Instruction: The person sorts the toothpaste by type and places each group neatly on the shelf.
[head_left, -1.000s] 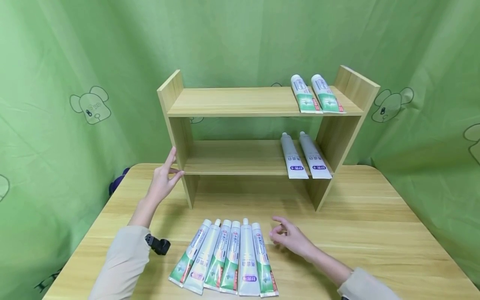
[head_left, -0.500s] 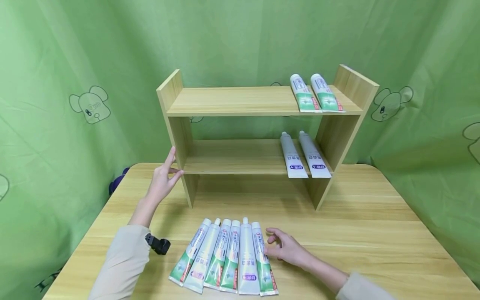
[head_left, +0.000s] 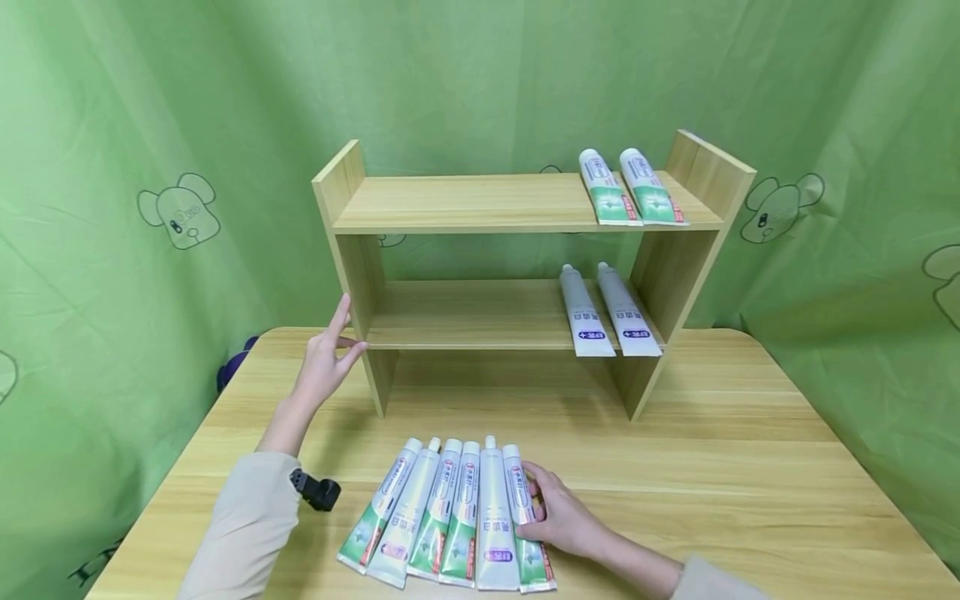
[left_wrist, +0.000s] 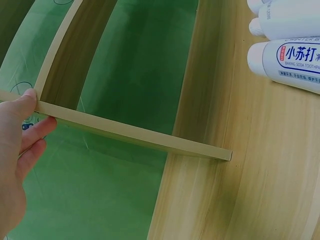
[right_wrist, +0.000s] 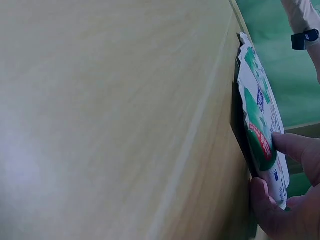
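Note:
In the head view, my left hand (head_left: 321, 367) holds the left upright of a two-tier wooden shelf (head_left: 472, 204). Seen from the left wrist, the thumb lies at the front edge of that upright (left_wrist: 135, 132), with fingers against its outer side. My right hand (head_left: 564, 518) pinches a green-and-white toothpaste tube (head_left: 536, 565), the rightmost of a fanned row on the table. Its thumb (right_wrist: 290, 145) lies on the tube's face in the right wrist view, and a finger is at the side edge. Beside it lies a white toothpaste tube (head_left: 495, 508) with a purple label.
Several more tubes, such as a green-and-white one (head_left: 461, 533), lie to the left in the row. Two green-and-white tubes (head_left: 611, 196) rest on the upper board's right end, two white tubes (head_left: 585, 312) on the lower board. A green curtain (head_left: 465, 83) hangs behind the table (head_left: 750, 467).
My right hand has moved left and slightly down from beside the row onto the rightmost tube and now pinches it. The left hand has stayed on the shelf's upright.

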